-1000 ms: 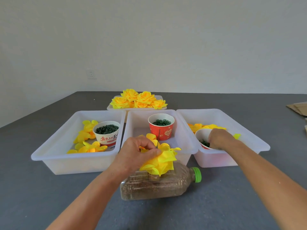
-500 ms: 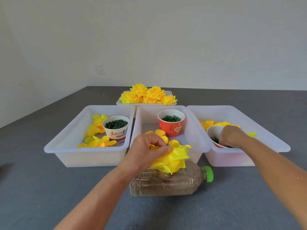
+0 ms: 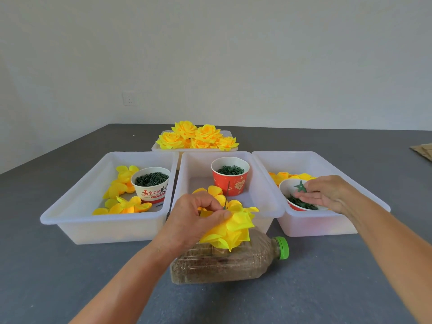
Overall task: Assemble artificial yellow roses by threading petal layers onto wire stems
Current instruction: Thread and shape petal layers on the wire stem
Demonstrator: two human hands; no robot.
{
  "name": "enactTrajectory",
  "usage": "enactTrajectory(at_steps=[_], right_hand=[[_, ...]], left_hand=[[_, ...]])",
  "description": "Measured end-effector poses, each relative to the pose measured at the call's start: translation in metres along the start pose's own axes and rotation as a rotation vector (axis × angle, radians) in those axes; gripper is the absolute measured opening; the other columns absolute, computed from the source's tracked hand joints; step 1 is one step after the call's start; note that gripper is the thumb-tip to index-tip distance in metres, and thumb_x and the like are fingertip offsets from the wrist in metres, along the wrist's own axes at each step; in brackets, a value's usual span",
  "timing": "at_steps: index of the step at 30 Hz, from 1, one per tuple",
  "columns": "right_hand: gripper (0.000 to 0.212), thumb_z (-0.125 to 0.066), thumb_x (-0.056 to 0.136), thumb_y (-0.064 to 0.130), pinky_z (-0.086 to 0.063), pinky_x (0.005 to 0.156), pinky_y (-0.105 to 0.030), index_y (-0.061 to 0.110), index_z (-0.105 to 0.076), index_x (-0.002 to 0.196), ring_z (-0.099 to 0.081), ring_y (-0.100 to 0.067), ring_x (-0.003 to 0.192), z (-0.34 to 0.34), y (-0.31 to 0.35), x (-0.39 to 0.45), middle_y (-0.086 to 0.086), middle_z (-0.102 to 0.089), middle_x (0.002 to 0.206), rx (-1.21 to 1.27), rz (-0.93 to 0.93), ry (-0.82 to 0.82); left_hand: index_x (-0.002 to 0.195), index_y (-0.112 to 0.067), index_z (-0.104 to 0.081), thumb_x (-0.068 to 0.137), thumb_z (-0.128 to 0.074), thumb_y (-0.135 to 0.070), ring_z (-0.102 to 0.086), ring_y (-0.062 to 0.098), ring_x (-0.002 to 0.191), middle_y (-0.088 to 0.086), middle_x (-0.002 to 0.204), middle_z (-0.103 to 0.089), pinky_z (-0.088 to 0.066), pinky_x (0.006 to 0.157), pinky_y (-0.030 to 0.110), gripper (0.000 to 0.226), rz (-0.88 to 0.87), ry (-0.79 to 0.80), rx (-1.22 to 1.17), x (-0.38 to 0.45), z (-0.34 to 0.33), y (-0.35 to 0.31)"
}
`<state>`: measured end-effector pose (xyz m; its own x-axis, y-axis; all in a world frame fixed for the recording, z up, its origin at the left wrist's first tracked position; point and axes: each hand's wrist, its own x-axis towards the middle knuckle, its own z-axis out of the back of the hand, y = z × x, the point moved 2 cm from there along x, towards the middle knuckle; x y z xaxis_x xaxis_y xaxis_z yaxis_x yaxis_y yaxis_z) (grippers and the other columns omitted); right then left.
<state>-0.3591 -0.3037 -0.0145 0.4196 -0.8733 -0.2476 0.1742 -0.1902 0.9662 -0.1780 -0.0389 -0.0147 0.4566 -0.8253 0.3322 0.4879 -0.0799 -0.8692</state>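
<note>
Now left hand (image 3: pixel 196 216) grip pinches yellow petal stack (image 3: pixel 230 226) on wire stem (image 3: pixel 226 195); right hand (image 3: pixel 325 195) grip holds green calyx (image 3: pixel 301 187).

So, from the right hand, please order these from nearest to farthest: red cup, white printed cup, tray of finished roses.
From the right hand:
1. Red cup, in the middle bin, to its left.
2. White printed cup, in the left bin, farther left.
3. Tray of finished roses, at the back, behind the bins.

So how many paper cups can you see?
3, one per front tub: a white cup in the left tub, a red cup in the middle, and another on the right under the right hand.
</note>
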Motion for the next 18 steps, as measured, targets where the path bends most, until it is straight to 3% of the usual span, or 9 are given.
enactTrajectory(at_steps=[3,9,12,15,18], right_hand=[[0.011,-0.05,0.087,-0.016,-0.049,0.076,-0.036,-0.006,-0.052,0.092,-0.068,-0.032,0.073,0.004,-0.003,-0.002,-0.028,-0.061,0.095,0.144,0.008,0.036],[0.026,-0.063,0.078,-0.013,-0.058,0.056,-0.025,0.005,-0.06,0.096,-0.07,-0.021,0.061,0.008,-0.005,0.0,-0.018,-0.068,0.08,0.125,0.074,-0.001],[0.027,-0.068,0.079,-0.004,-0.053,0.061,-0.025,0.015,-0.066,0.097,-0.067,-0.016,0.067,0.007,-0.003,-0.002,-0.009,-0.07,0.078,0.052,0.16,-0.054],[0.021,-0.074,0.075,0.004,-0.048,0.065,-0.023,0.013,-0.071,0.093,-0.063,-0.013,0.068,0.002,0.007,-0.013,-0.005,-0.07,0.077,0.042,0.239,-0.086],[0.019,-0.074,0.072,0.003,-0.051,0.06,-0.019,0.011,-0.072,0.089,-0.064,-0.01,0.062,-0.014,0.018,-0.036,-0.001,-0.069,0.068,0.13,0.314,-0.008]], left_hand=[[0.062,-0.025,-0.067,0.075,-0.076,-0.02,-0.058,0.008,0.066,-0.001,0.074,-0.066,-0.045,0.059,0.021,0.017,0.002,0.004,-0.009,0.0,0.0,0.0],[0.061,-0.027,-0.067,0.076,-0.075,-0.021,-0.056,0.006,0.063,-0.003,0.071,-0.065,-0.045,0.058,0.021,0.018,0.01,0.011,-0.015,0.0,-0.001,-0.001],[0.061,-0.026,-0.067,0.076,-0.075,-0.02,-0.056,0.007,0.064,-0.002,0.071,-0.065,-0.045,0.058,0.022,0.018,0.011,0.011,-0.023,-0.001,0.0,-0.001],[0.061,-0.026,-0.066,0.076,-0.075,-0.019,-0.055,0.006,0.065,-0.003,0.072,-0.064,-0.044,0.059,0.021,0.019,0.002,0.005,-0.009,-0.001,0.0,-0.001],[0.062,-0.025,-0.066,0.076,-0.075,-0.019,-0.054,0.004,0.063,-0.002,0.073,-0.065,-0.042,0.059,0.019,0.018,0.002,-0.004,0.002,0.0,-0.001,-0.002]])
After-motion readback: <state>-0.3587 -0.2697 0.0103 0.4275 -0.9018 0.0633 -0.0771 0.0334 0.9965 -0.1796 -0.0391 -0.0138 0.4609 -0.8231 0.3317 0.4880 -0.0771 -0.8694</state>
